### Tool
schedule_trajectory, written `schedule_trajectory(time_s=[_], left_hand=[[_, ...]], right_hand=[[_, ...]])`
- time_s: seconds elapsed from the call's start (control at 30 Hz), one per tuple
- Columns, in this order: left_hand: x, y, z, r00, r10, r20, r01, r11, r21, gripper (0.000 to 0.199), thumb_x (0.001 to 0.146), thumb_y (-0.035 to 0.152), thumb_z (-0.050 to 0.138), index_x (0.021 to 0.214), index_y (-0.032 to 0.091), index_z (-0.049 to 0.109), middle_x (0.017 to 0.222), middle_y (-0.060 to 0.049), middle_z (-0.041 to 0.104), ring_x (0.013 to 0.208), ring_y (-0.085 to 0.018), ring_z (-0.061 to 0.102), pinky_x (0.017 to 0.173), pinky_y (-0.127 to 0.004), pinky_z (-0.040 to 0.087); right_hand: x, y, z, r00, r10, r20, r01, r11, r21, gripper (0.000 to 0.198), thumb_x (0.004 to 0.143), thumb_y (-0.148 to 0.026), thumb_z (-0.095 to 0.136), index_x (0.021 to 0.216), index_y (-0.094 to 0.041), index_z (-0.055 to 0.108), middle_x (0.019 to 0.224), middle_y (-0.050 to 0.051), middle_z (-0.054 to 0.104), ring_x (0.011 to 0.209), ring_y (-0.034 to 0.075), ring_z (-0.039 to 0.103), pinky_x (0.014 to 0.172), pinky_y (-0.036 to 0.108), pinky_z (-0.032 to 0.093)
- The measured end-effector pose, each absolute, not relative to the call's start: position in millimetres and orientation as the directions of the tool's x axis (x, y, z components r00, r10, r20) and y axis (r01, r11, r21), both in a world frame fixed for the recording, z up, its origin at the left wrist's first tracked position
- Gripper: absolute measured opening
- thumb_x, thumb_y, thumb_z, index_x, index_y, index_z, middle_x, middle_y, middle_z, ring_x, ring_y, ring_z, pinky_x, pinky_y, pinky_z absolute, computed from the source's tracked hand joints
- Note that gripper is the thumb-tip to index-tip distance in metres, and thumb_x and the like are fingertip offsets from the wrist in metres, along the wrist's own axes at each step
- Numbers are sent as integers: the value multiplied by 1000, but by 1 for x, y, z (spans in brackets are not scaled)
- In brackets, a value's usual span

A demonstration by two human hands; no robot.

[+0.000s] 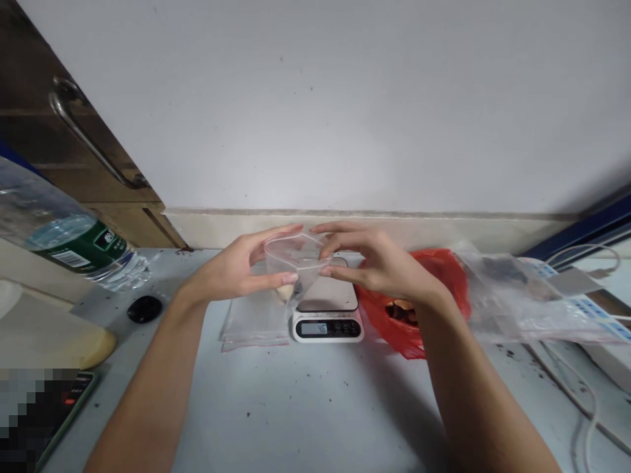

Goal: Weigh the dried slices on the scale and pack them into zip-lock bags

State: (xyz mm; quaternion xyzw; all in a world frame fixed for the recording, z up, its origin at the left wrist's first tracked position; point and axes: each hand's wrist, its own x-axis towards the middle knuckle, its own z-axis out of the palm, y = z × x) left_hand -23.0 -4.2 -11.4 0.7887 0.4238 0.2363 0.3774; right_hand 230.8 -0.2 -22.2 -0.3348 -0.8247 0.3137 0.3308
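Both hands pinch a clear bag (296, 257) at its mouth, left hand (241, 266) and right hand (377, 263) holding it up over a scale (328, 309) reading 46, flat bags (254, 322) left of it, red bag (419, 302) right, green-labelled bottle (64, 233) far left, print unreadable.

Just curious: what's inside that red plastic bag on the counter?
The red bag lies open beside the scale; brownish pieces show in its mouth. The right hand and forearm cover part of it, and the folds hide the rest.
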Motion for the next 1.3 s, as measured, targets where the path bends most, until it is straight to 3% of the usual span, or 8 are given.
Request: schedule_trajectory(time_s=[0.1,0.3,0.53,0.7,0.87,1.03,1.13,1.3], left_hand=[[-21,-3,-11,469,876,109,429,-334,839,86,85,60,70,156,21,44,154,-14,56,143,-32,51,115,-45,47],[-10,-14,-1,365,907,210,437,-366,821,65,85,56,71,136,16,64,121,-12,76,106,-28,74,100,-44,59],[-3,-22,-2,459,849,262,519,-495,697,52,100,44,51,143,18,61,149,-11,61,137,-29,57,112,-44,52],[2,-18,-5,370,850,376,495,-522,694,27,95,35,61,108,20,79,101,-6,78,88,-19,73,77,-30,62],[4,-16,-7,282,887,365,437,-457,775,13,87,31,71,84,19,77,82,-1,78,73,-16,71,74,-28,61],[1,-14,-10,319,841,437,421,-539,730,12,91,25,65,84,19,73,82,-1,76,75,-15,68,72,-26,56],[1,-15,-9,404,756,514,412,-653,636,12,92,18,60,85,19,70,83,0,73,75,-13,64,71,-26,52],[3,-19,-6,486,672,558,398,-739,543,15,95,11,57,90,19,68,86,0,70,76,-12,62,73,-25,51]], right_hand=[[228,0,-25,-488,741,461,297,638,-711,17,85,-35,80,76,-24,71,142,9,64,133,30,60,109,49,51],[212,-6,-27,-306,681,665,281,733,-620,29,83,-33,83,69,-23,60,139,9,62,134,30,57,102,45,55],[211,-6,-27,-299,624,723,387,771,-505,39,83,-40,83,68,-22,52,117,13,71,93,24,70,70,35,57],[212,-7,-25,-267,601,753,432,773,-464,44,85,-47,80,65,-23,49,83,6,71,79,20,68,63,30,50],[212,-5,-25,-245,567,786,429,791,-436,49,87,-54,76,63,-23,48,77,4,68,71,17,64,57,28,46],[215,-5,-24,-260,604,753,453,765,-457,46,88,-51,76,64,-23,49,83,5,71,71,17,62,59,29,46],[220,-8,-19,-297,682,668,498,708,-501,30,87,-47,78,80,-23,62,90,5,73,71,17,61,61,30,48],[225,-15,-9,-463,684,564,469,729,-499,15,92,-32,74,104,-23,72,103,5,79,94,22,69,85,36,53]])
